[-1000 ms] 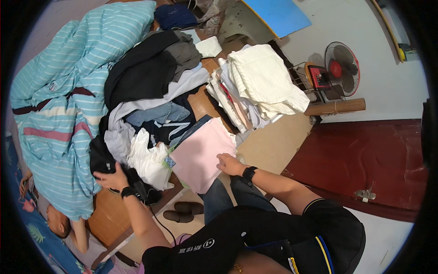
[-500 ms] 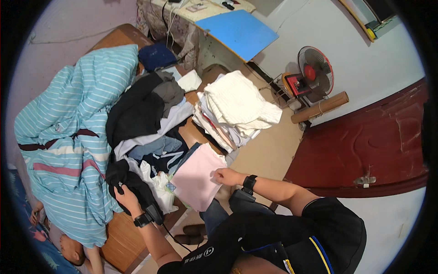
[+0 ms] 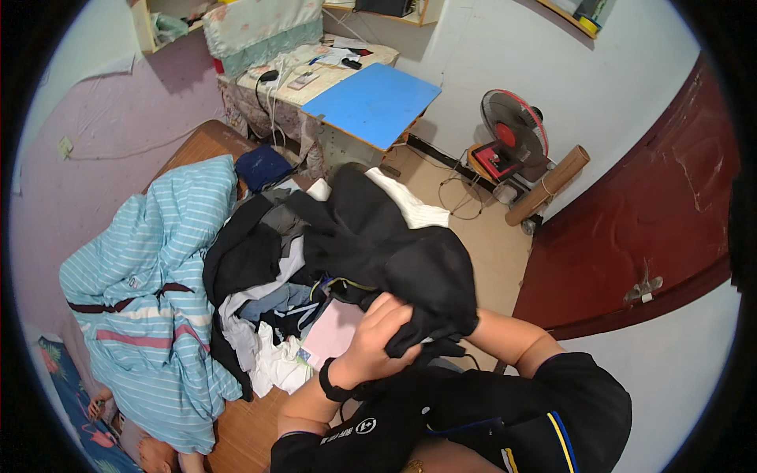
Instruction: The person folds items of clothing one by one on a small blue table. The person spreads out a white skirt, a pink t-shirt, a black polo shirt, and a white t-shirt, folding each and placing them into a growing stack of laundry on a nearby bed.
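Note:
A large black garment (image 3: 394,244) is lifted in front of me, its cloth spread and hanging in loose folds. My left hand (image 3: 380,337) is closed on its near edge. The garment hides my right hand; only the right forearm (image 3: 512,335) shows, reaching up behind the cloth. Just below and left of the garment lies the pink folded cloth (image 3: 333,331), partly covered. Beside it is a crumpled white cloth (image 3: 280,363). Behind the black garment, part of a white ribbed knit (image 3: 410,201) sticks out.
Loose dark and grey clothes (image 3: 248,244) lie heaped on the wooden bed (image 3: 244,430). A striped blue quilt (image 3: 158,292) covers its left side, near another person (image 3: 154,453). Beyond stand a table with a blue board (image 3: 374,102) and a fan (image 3: 512,130). A red-brown door (image 3: 631,229) is at right.
The black garment has come up off the bed and swung right, now covering most of the white pile. My left hand moved right with it; my right hand left the pink cloth. The view tilted upward.

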The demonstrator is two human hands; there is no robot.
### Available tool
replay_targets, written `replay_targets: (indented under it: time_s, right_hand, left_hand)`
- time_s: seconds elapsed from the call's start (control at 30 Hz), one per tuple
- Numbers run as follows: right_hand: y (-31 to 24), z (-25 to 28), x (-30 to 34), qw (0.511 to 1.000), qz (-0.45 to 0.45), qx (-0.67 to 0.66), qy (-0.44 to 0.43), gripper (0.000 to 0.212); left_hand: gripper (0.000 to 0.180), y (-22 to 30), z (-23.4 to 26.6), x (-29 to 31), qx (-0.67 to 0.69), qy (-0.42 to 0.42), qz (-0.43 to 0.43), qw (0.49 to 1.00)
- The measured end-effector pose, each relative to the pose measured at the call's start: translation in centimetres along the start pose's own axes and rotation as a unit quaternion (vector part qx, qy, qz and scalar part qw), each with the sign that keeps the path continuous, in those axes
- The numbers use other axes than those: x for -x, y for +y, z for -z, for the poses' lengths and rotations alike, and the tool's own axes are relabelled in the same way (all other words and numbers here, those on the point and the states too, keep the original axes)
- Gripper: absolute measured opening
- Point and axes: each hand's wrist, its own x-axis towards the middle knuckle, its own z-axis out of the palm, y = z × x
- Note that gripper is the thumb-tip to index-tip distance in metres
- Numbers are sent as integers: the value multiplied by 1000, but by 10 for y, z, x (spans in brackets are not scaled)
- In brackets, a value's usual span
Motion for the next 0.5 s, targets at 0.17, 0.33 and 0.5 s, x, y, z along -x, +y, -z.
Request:
replay_targets:
  time_s: [0.17, 0.33, 0.5]
  right_hand:
    - [37, 144, 91, 976, -172, -101, 87, 52]
    - [100, 257, 194, 884, -288, -264, 258, 40]
    - [140, 371, 249, 709, -284, -512, 394, 29]
  left_hand:
    - [61, 3, -73, -88, 20, -21, -56, 998]
    - [74, -32, -185, -169, -70, -58, 21, 996]
    - [63, -83, -338, -244, 32, -125, 142, 981]
